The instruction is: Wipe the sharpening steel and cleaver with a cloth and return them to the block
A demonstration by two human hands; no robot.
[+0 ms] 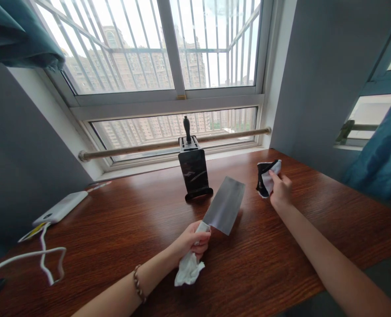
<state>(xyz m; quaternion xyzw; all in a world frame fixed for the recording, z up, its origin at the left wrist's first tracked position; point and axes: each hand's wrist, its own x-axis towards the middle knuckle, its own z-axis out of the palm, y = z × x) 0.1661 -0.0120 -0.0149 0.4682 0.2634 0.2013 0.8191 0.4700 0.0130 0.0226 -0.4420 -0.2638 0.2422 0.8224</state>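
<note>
My left hand (193, 243) is closed round the handle of a cleaver (224, 204), with a white tissue (188, 269) wrapped about the handle and hanging below my fist. The wide grey blade points up and away over the wooden table (122, 220). My right hand (280, 190) pinches a black and white cloth (267, 177) that rests on the table to the right of the blade. A black knife block (194, 171) stands just behind the blade, with one dark-handled knife (186, 128) sticking out of its top.
A white power bank (61, 208) with a white cable (40, 257) lies at the table's left edge. A wooden rail (142, 146) runs across the window behind the block. Blue curtains hang at the upper left and far right.
</note>
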